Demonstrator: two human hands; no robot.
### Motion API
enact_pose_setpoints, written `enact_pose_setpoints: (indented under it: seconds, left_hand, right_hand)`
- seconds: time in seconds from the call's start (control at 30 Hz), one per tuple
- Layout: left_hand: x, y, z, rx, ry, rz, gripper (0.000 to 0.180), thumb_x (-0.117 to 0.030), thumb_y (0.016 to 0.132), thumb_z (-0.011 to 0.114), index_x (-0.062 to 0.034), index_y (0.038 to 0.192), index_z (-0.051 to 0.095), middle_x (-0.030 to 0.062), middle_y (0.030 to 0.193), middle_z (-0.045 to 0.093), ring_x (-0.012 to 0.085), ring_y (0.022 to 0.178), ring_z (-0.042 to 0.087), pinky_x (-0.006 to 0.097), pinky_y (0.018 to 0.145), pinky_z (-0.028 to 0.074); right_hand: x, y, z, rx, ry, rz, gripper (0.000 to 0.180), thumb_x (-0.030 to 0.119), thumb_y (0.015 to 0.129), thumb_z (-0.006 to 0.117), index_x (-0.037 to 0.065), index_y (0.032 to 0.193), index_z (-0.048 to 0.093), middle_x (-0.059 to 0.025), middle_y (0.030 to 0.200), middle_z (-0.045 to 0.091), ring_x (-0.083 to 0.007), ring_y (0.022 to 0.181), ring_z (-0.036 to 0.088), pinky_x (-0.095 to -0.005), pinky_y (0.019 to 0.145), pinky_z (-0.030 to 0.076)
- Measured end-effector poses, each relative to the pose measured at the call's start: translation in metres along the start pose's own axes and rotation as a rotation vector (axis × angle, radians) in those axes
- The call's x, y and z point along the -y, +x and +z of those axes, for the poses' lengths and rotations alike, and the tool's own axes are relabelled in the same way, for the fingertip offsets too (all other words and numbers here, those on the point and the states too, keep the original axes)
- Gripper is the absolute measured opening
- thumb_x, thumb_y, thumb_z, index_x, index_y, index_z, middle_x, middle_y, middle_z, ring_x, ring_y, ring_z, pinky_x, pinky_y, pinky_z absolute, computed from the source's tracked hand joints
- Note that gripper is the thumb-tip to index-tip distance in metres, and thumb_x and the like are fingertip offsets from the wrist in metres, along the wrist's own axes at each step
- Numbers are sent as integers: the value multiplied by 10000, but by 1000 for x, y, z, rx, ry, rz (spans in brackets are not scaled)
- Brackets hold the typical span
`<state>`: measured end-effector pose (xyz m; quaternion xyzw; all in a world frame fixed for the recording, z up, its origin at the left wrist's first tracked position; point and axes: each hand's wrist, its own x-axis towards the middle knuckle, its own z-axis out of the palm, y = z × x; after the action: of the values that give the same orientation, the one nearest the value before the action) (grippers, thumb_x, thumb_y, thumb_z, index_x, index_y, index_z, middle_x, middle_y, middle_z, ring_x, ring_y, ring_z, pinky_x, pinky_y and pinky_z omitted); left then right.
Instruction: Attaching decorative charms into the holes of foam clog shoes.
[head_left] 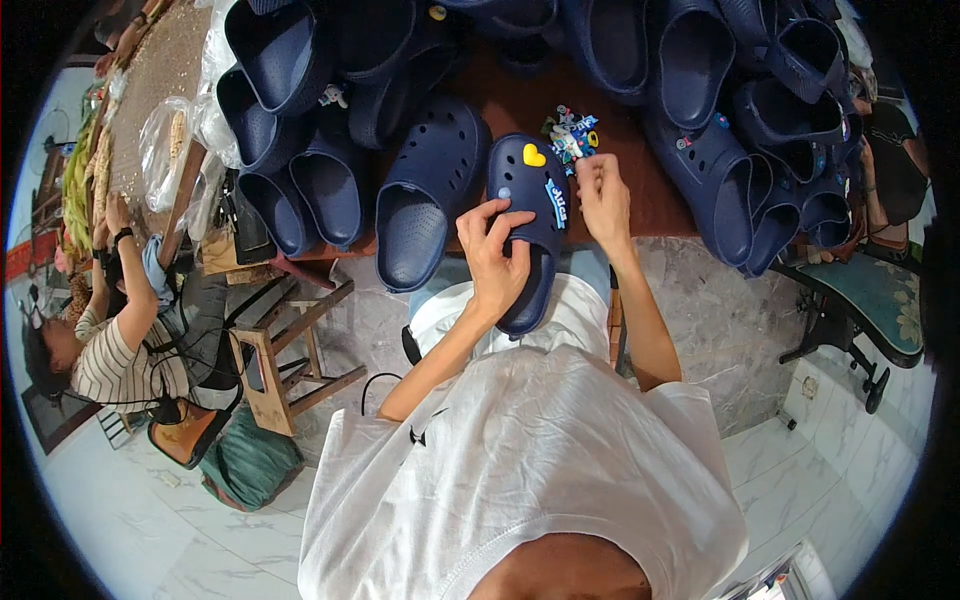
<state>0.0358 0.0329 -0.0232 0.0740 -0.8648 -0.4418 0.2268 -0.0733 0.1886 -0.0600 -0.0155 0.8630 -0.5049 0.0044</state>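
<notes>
A navy clog [520, 260] points away from me at the table's front edge, its heel end over my lap. A yellow heart charm [534, 155], a blue-and-white lettered charm [556, 204] and a small light-blue charm [505, 193] are on its upper. My left hand [497, 262] grips the clog, fingers bent over its opening and upper. Just right of the toe lies a small pile of colourful shoe charms [570, 135]. At its near edge my right hand [605, 205] has its fingers drawn together; what they pinch is too small to tell.
Another navy clog [425, 190] lies left of the held one. Several more clogs [690, 60] crowd both sides and the back of the brown table [500, 95]. At left, a seated person [130, 350] handles corn near a wooden stool [270, 370]. A green-seated chair [870, 300] stands at right.
</notes>
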Motion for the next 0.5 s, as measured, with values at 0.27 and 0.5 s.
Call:
enact_pose_setpoints:
  seconds: [0.27,0.5]
  left_hand:
    - [2,-1,3,10,-46,-38,343,37,693,576,-109,976,704,135,1138,558,325,1093,467,426,974,372]
    - [0,0,2,14,-36,-30,351,50,687,588,-110,977,703,136,1140,559,325,1095,468,422,973,370]
  right_hand:
    - [26,-33,-3,193,-70,101,491,453,876,693,20,975,487,-119,690,589,-266,645,616,-393,611,484]
    - [37,-40,6,83,-431,-232,279,273,971,564,20,941,452,-210,793,601,-406,721,625,-485,635,497]
